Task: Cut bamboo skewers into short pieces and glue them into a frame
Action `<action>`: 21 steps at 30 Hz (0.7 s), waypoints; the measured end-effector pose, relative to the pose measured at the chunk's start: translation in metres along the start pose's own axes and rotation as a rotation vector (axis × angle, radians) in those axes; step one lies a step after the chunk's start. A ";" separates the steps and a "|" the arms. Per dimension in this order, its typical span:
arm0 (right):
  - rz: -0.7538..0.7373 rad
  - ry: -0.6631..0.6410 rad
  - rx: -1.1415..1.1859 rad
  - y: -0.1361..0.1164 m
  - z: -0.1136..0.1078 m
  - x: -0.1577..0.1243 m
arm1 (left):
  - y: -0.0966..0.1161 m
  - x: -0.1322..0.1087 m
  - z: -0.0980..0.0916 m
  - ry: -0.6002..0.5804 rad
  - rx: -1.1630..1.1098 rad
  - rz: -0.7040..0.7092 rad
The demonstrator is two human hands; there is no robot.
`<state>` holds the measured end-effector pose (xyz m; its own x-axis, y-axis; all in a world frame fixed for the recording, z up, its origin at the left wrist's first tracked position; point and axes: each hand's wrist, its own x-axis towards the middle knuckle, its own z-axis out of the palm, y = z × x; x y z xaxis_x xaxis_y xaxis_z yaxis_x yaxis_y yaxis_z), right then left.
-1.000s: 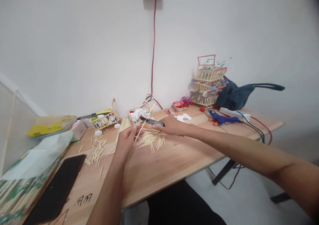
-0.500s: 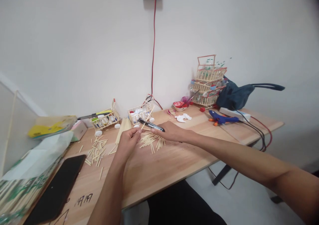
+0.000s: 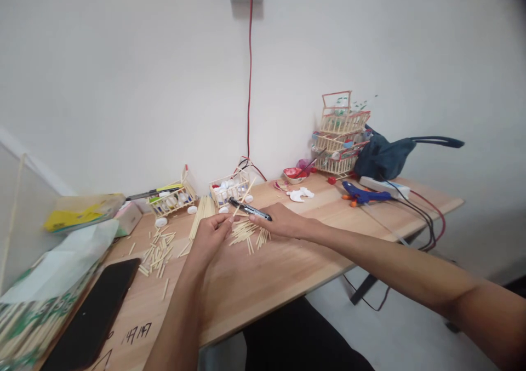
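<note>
My left hand pinches a thin wooden stick that slants up and to the right. My right hand is closed round a black cutter, whose tip meets the stick just above my left fingers. Both hands hover over a loose pile of cut sticks on the wooden table.
Short stick pieces and a bundle of long sticks lie to the left. Small stick baskets stand by the wall, a stack of them at the back right. A blue glue gun, dark bag, black phone, packet.
Both hands have drawn slightly nearer and lower over the stick pile, and the cutter now crosses the stick closer to my left fingers. The view shifted a little.
</note>
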<state>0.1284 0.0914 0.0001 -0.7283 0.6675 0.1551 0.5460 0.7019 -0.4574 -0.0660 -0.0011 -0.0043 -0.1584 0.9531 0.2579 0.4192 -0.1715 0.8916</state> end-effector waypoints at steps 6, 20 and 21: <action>-0.035 0.032 0.012 0.002 0.003 -0.003 | 0.002 -0.002 0.001 -0.037 -0.039 -0.029; -0.051 -0.072 -0.137 -0.038 0.022 -0.011 | -0.016 -0.045 -0.011 0.013 0.030 -0.116; -0.054 -0.090 -0.142 -0.045 0.025 -0.013 | -0.021 -0.057 -0.012 0.076 0.036 -0.122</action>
<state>0.1030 0.0444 -0.0035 -0.7890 0.6071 0.0945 0.5530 0.7687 -0.3215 -0.0766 -0.0548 -0.0332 -0.2766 0.9446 0.1765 0.4243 -0.0447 0.9044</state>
